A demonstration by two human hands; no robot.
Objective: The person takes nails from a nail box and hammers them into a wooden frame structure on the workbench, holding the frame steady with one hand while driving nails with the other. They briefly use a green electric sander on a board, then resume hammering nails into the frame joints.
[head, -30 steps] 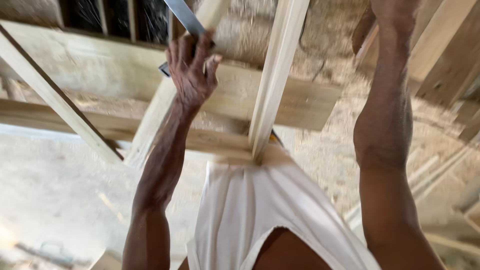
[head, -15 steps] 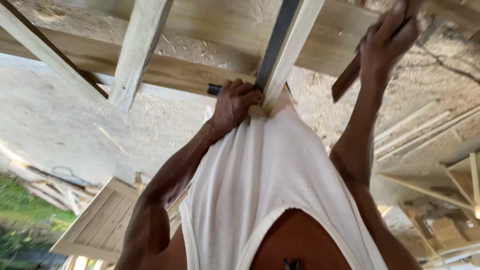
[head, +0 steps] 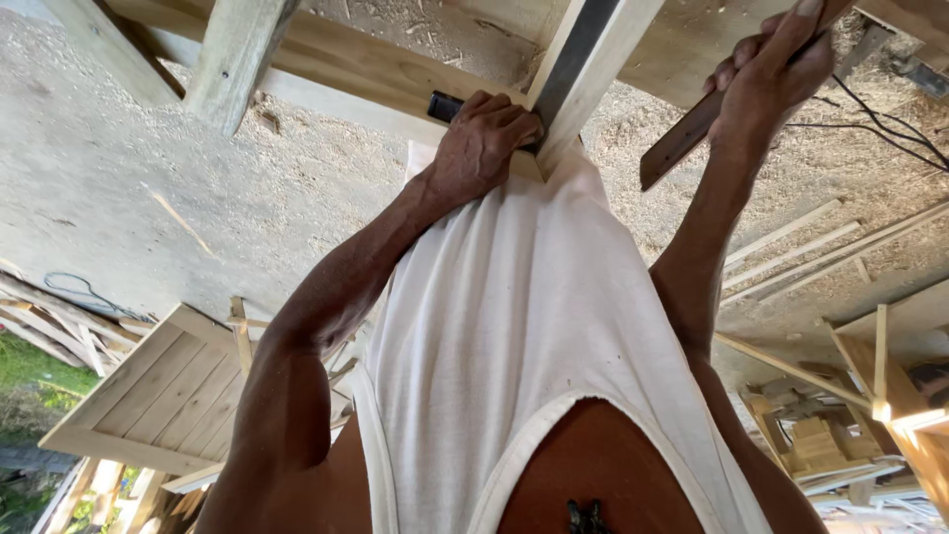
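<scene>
Hands on a timber frame, square in one, dark tool in the other

Left hand (head: 484, 143) is curled shut around the dark stock of a try square (head: 578, 54), fingers wrapped over it and pressing it against the edge of a pale wooden rail (head: 608, 69). The square's grey metal blade lies flat along the face of that rail and runs up out of the top of the view. The rail belongs to a wooden frame (head: 326, 64) of light planks, with a crosspiece running behind the hand and another upright (head: 232, 54) well to the left.

Right hand (head: 771, 74) is raised beside the rail, fingers closed around a long dark flat tool (head: 692, 133) whose lower end points down and to the left; what kind of tool it is cannot be told. It is near the rail but apart from it.

White sleeveless shirt (head: 534, 336) fills the middle between both arms. Beneath the frame the concrete floor (head: 129, 188) is strewn with sawdust. A slatted wooden panel (head: 148, 386) lies at lower left, loose thin wooden strips (head: 791, 252) lie at right, and black cables (head: 890, 124) trail near the upper right corner
</scene>
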